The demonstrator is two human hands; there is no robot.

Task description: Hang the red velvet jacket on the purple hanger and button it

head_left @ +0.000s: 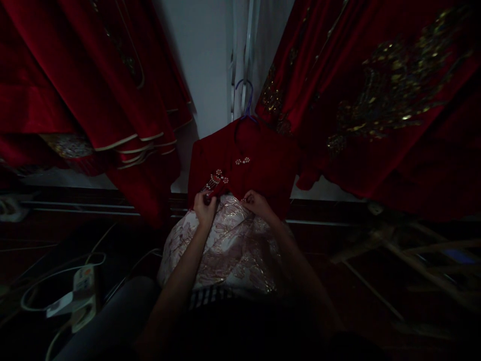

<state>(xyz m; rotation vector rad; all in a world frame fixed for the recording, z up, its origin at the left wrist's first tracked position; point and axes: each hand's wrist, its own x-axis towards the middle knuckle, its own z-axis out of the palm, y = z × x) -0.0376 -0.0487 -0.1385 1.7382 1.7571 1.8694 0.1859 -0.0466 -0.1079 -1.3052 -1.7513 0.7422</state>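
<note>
A small red jacket (pixel 274 155) hangs on a purple hanger (pixel 248 98) straight ahead of me. Pearl-like frog fasteners (pixel 242 161) and a beaded ornament (pixel 217 179) decorate its front. My left hand (pixel 205 208) is closed in a pinch at the front edge, just under the ornament. Opposite it, the fingers of my right hand (pixel 258 204) pinch the other front edge beside a small pale bead. Pale brocade fabric with a metallic pattern (pixel 225 250) shows between and below my hands. The dim light hides the fingertips' exact grip.
Large red garments hang on both sides, one with pale-edged layers (pixel 139 145) at left, one with gold sequins (pixel 398 90) at right. A white power strip (pixel 84 296) with cables lies low on the left. Wooden frame pieces (pixel 413 271) stand at the lower right.
</note>
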